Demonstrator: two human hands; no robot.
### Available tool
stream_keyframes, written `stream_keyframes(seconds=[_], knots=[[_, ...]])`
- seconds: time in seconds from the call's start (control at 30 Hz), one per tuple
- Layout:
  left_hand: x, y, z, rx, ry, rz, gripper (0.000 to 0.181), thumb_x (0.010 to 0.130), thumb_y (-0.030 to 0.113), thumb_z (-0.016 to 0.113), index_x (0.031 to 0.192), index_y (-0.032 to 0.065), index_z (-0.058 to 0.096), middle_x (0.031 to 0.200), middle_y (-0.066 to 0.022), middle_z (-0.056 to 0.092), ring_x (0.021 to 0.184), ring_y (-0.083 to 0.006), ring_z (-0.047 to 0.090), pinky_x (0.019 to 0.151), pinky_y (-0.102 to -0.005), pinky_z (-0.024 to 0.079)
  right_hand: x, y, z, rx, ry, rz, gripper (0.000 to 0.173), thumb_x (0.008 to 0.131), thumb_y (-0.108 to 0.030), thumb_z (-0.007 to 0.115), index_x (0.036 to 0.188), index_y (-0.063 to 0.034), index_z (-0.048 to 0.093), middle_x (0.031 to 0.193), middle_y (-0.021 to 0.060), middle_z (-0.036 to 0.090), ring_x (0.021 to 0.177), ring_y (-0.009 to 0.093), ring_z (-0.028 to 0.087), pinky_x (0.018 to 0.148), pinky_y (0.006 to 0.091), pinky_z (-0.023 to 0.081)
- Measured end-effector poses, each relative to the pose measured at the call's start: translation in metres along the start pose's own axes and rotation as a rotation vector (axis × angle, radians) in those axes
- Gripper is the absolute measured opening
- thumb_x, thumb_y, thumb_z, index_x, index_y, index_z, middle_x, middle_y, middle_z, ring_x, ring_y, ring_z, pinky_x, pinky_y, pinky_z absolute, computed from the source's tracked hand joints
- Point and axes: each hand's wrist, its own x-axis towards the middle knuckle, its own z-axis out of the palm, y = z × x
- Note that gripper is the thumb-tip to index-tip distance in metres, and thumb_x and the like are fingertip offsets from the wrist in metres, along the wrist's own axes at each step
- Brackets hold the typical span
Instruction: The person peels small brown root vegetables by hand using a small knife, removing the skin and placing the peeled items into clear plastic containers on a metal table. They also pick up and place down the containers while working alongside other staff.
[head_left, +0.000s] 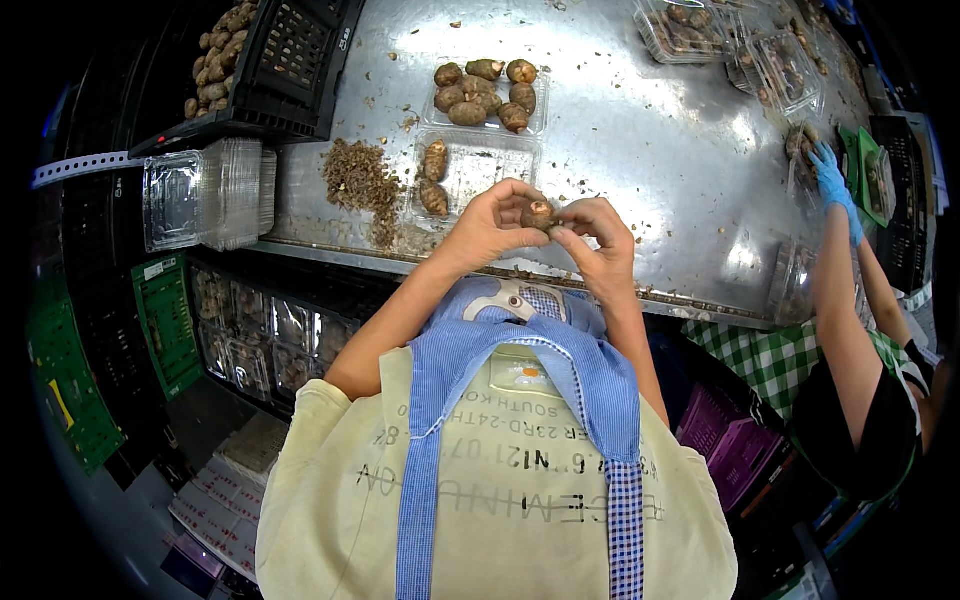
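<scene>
My left hand (491, 225) grips a small brown taro corm (538, 215) with a pale cut end, just above the near edge of the table. The fingertips of my right hand (600, 238) pinch the corm's right end. Beneath and beyond my hands lies an open clear plastic clamshell box. Several taro corms (480, 97) fill its far half (541, 101). In the near half (499, 154), two more corms (435, 180) lie along the left side.
Brown peel scraps (360, 176) are heaped left of the box on the metal table (600, 127). Stacked clear boxes (217, 195) and a black crate (292, 67) of corms stand farther left. At right, a co-worker's blue-gloved hand (831, 176) is beside filled boxes (784, 71).
</scene>
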Motion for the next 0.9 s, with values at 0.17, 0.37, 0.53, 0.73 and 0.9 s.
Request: stream_keyframes(seconds=[0.17, 0.37, 0.53, 0.73, 0.9], knots=[[0.0, -0.002, -0.003, -0.019, -0.008, -0.071, 0.039, 0.079, 0.009, 0.07, 0.113, 0.0005, 0.051, 0.107, -0.0084, 0.06, 0.093, -0.0144, 0.06, 0.081, -0.0284, 0.051, -0.002, 0.006, 0.005, 0.112, 0.125, 0.128, 0.012, 0.087, -0.009, 0.06, 0.091, 0.0012, 0.056, 0.081, 0.0058, 0.058, 0.069, 0.011, 0.055, 0.062, 0.024, 0.046], [-0.001, -0.002, -0.002, -0.168, -0.026, -0.16, 0.045, 0.087, 0.017, 0.062, 0.124, -0.0027, 0.046, 0.109, -0.0113, 0.06, 0.094, -0.0175, 0.06, 0.077, -0.0302, 0.053, -0.002, 0.008, 0.0, 0.079, 0.044, 0.171, 0.021, 0.094, -0.02, 0.05, 0.089, -0.0001, 0.052, 0.075, 0.0055, 0.055, 0.065, 0.012, 0.051, 0.06, 0.0258, 0.044], [-0.002, -0.003, -0.002, -0.014, -0.086, -0.235, 0.045, 0.09, 0.014, 0.058, 0.128, -0.0018, 0.043, 0.11, -0.0115, 0.059, 0.099, -0.0202, 0.059, 0.079, -0.0319, 0.053, -0.003, 0.013, 0.0, -0.089, -0.072, 0.146, 0.026, 0.096, -0.024, 0.048, 0.084, -0.0005, 0.051, 0.068, 0.0058, 0.053, 0.063, 0.013, 0.049, 0.059, 0.0267, 0.042], [-0.004, 0.005, 0.007, -0.457, -0.08, -0.226, 0.039, 0.095, 0.019, 0.048, 0.129, -0.0002, 0.043, 0.109, -0.0154, 0.059, 0.097, -0.024, 0.061, 0.083, -0.0346, 0.053, -0.003, 0.025, 0.001, 0.137, 0.064, 0.228, 0.022, 0.097, -0.02, 0.044, 0.092, 0.0006, 0.05, 0.075, 0.0064, 0.054, 0.065, 0.012, 0.052, 0.06, 0.0253, 0.044], [-0.002, -0.009, -0.003, -0.495, -0.042, -0.265, 0.041, 0.098, 0.03, 0.041, 0.124, -0.0008, 0.046, 0.107, -0.0152, 0.06, 0.092, -0.0253, 0.064, 0.079, -0.0348, 0.054, -0.003, 0.022, 0.0, 0.119, 0.006, 0.278, 0.021, 0.097, -0.018, 0.043, 0.103, 0.0012, 0.05, 0.082, 0.0066, 0.056, 0.068, 0.011, 0.053, 0.063, 0.0245, 0.044]])
